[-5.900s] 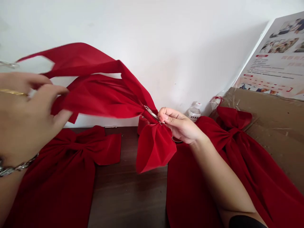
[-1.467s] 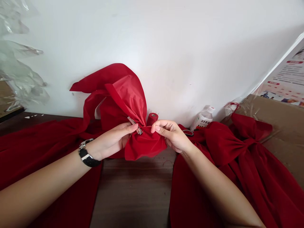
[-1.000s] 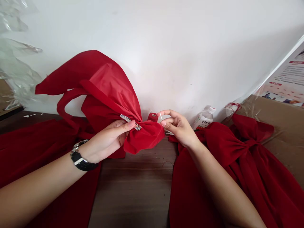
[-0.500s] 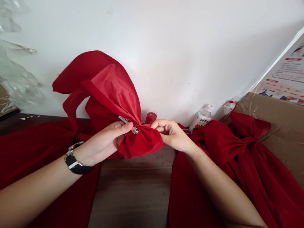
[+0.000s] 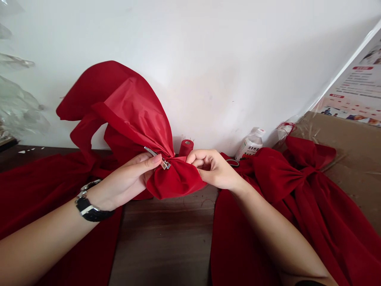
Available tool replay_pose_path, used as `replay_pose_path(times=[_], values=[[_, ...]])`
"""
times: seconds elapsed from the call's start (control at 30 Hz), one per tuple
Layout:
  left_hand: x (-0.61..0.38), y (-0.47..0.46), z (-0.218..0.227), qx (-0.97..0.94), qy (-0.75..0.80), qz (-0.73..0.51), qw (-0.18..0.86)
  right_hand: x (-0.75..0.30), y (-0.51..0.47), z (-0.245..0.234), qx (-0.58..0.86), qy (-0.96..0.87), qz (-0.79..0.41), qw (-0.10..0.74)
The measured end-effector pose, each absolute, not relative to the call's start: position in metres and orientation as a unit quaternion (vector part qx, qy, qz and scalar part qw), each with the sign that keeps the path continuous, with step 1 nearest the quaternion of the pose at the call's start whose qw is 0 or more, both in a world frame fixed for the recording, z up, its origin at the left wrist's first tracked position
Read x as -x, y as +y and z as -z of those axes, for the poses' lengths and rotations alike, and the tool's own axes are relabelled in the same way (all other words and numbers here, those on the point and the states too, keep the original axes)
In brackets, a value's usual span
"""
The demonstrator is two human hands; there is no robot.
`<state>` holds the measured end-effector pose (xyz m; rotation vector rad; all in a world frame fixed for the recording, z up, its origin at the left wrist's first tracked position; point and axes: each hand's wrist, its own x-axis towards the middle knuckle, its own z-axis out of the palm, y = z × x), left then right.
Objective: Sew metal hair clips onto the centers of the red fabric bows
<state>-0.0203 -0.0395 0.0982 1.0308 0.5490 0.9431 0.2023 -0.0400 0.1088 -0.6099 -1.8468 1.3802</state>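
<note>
White wall (image 5: pixel 226 71) rises behind a dark wood bench (image 5: pixel 163 246). At the right, a cardboard sheet (image 5: pixel 354 163) slopes up beside the bench under a printed poster (image 5: pixel 353 81), while crumpled clear plastic (image 5: pixel 18 107) hangs at the far left. Two lengths of red velvet ribbon spread across the bench: one tied as a large bow (image 5: pixel 285 174) on the right, the other (image 5: pixel 35 198) running under the left forearm.

Above the bench's middle, a red velvet bow (image 5: pixel 175 178) is held between both hands, its long folded tails billowing up and left against the wall. The left hand (image 5: pixel 125 178) pinches its gathered centre, where a metal clip (image 5: pixel 156 156) lies along the fabric. The right hand (image 5: pixel 212 169), apart from the left, grips the bow's right lobe. A black watch (image 5: pixel 87 208) circles the left wrist. Just behind the bow stands a red thread spool (image 5: pixel 186 147) bristling with pins, and a small plastic bottle (image 5: pixel 249 143) and scissors (image 5: pixel 232 162) sit beyond the right hand.
</note>
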Motion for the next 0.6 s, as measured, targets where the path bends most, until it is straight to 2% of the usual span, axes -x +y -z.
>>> replay_pose_path(times=[0.47,0.6], values=[[0.0182,-0.0383,-0.0995,-0.460,0.276,-0.452,0.712,-0.2011,-0.0398,-0.1096,0.278,-0.723,-0.516,0.367],[0.0178,-0.0393,-0.0986,-0.452,0.283,-0.456,0.713,-0.2013,-0.0388,-0.1096,0.274,-0.719,-0.540,0.341]])
